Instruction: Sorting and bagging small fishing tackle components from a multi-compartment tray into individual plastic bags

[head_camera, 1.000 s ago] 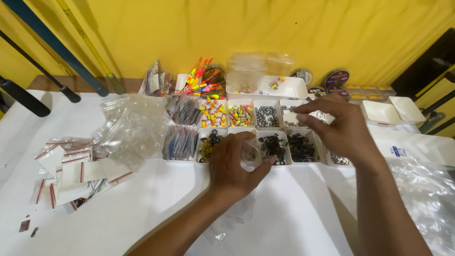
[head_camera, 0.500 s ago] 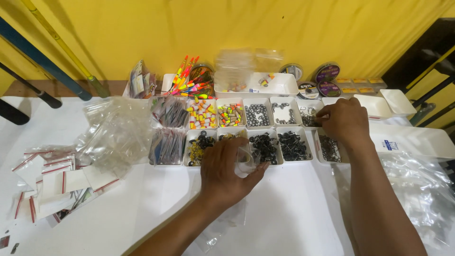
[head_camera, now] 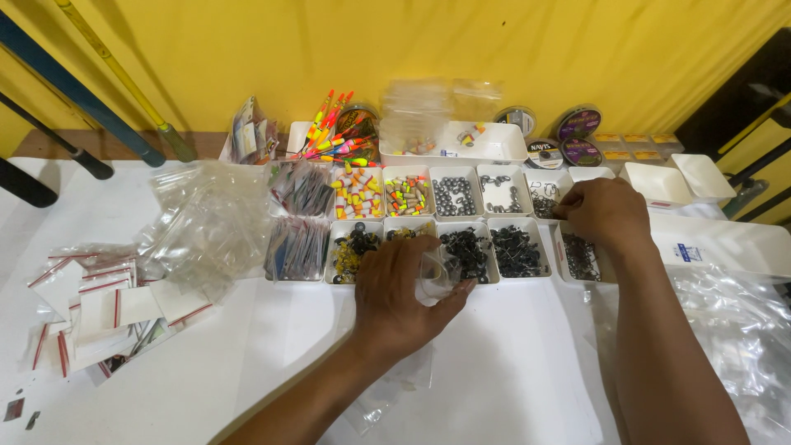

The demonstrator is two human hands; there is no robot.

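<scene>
My left hand [head_camera: 404,295] rests on the white table and grips a small clear plastic bag [head_camera: 434,276] just in front of the trays. My right hand [head_camera: 606,213] reaches into a white tray of small dark hooks [head_camera: 542,200], its fingers pinched together over the contents; what it holds is hidden. Two rows of small white trays sit between the hands, holding black pieces [head_camera: 465,251], grey round weights [head_camera: 454,195] and coloured beads [head_camera: 407,194].
A heap of clear bags [head_camera: 210,222] and red-striped zip bags [head_camera: 95,301] lies at the left. Bright floats [head_camera: 329,136], line spools [head_camera: 577,136] and empty white trays [head_camera: 676,181] stand at the back. Rod handles [head_camera: 66,148] cross the far left. Clear plastic sheet [head_camera: 741,330] lies at the right.
My right hand has moved right along the trays to the hook tray. My left hand has stayed in place with the clear bag. The view has shifted slightly.
</scene>
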